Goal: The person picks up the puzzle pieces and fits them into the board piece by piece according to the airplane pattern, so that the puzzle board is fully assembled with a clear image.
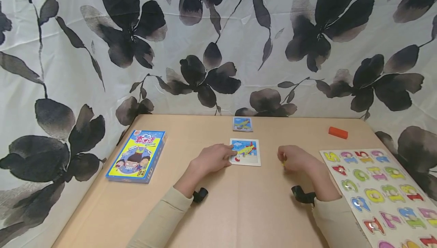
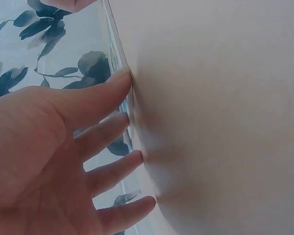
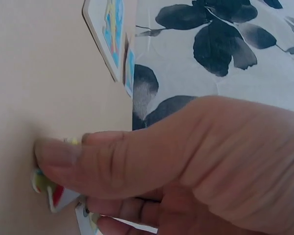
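A small square picture puzzle (image 1: 250,160), white-bordered with a yellow plane on blue, lies mid-table. At its left edge rests my left hand (image 1: 216,157); in the left wrist view the thumb (image 2: 120,81) touches the board's edge and the fairly straight fingertips touch the tabletop. To the right of the puzzle, apart from it, my right hand (image 1: 296,159) pinches a small puzzle piece (image 3: 58,196) between thumb and fingers. Red, green and white show on the piece; most of it is hidden by the thumb.
Behind the puzzle lies a smaller plane picture card (image 1: 242,124). A blue and yellow box (image 1: 136,157) lies at left. An orange block (image 1: 338,132) is at back right, and a sheet of colourful letter shapes (image 1: 372,179) covers the right side. A floral cloth (image 1: 259,47) hangs behind the table.
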### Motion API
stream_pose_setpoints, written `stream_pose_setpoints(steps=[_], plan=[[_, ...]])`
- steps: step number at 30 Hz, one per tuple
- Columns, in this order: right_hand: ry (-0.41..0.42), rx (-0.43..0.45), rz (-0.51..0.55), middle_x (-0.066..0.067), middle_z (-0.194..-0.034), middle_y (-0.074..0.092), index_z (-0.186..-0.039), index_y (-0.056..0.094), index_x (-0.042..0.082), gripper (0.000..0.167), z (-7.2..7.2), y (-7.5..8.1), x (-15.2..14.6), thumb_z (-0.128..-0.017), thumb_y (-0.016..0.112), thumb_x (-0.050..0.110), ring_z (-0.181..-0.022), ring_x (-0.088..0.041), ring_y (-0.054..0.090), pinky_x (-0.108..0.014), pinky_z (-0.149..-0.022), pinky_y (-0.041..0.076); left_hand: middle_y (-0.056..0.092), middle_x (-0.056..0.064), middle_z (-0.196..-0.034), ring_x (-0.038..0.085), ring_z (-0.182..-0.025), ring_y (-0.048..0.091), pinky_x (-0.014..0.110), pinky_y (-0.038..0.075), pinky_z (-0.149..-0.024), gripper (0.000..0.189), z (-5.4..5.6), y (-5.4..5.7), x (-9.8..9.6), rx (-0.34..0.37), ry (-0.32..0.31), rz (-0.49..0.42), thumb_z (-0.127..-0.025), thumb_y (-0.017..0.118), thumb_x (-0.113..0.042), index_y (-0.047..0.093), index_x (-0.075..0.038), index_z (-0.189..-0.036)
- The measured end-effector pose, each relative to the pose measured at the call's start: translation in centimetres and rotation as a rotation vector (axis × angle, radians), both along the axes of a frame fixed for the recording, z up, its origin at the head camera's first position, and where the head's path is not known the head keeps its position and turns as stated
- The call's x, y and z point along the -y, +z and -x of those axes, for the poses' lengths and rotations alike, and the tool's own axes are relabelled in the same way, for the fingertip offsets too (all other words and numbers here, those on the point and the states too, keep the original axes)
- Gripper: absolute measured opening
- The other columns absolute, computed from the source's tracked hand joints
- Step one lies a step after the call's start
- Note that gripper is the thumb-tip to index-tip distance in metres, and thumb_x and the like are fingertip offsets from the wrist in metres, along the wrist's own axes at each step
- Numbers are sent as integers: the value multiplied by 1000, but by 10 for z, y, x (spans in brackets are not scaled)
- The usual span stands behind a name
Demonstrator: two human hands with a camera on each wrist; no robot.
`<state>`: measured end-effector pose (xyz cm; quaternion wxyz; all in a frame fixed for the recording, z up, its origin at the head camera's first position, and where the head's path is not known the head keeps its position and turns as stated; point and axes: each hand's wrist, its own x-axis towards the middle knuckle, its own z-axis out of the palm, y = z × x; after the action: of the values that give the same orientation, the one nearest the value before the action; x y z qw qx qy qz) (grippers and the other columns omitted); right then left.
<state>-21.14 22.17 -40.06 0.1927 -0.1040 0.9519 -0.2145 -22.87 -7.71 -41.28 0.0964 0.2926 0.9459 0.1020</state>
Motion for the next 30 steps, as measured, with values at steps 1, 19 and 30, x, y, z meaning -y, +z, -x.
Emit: stream_pose_setpoints(steps=[1,19,30], plan=[[-6,9,7,-7,-88,57,-95,60,7,19,0,0,-1,-82,67,-5,-81,-22,51,-29,-66,43,50,-2,-152,21,-141,47,45,47,-107,45,0,0,0,0,-1,-3,-94,68,-24,61,-25,-138],[9,39,182,-6,-72,64,-76,67,4,9,2,15,-2,-84,65,3,-68,-20,51,-30,-60,40,51,-1,-151,20,-142,47,44,45,-111,44,2,-1,1,3,-7,-22,-94,69,-25,62,-23,-137],[-71,-101,318,-7,-77,60,-89,68,4,1,13,3,18,-89,68,5,-71,-19,53,-27,-62,47,51,-1,-151,20,-141,47,44,45,-111,45,3,-3,1,-3,-11,-15,-93,70,-27,62,-23,-137]])
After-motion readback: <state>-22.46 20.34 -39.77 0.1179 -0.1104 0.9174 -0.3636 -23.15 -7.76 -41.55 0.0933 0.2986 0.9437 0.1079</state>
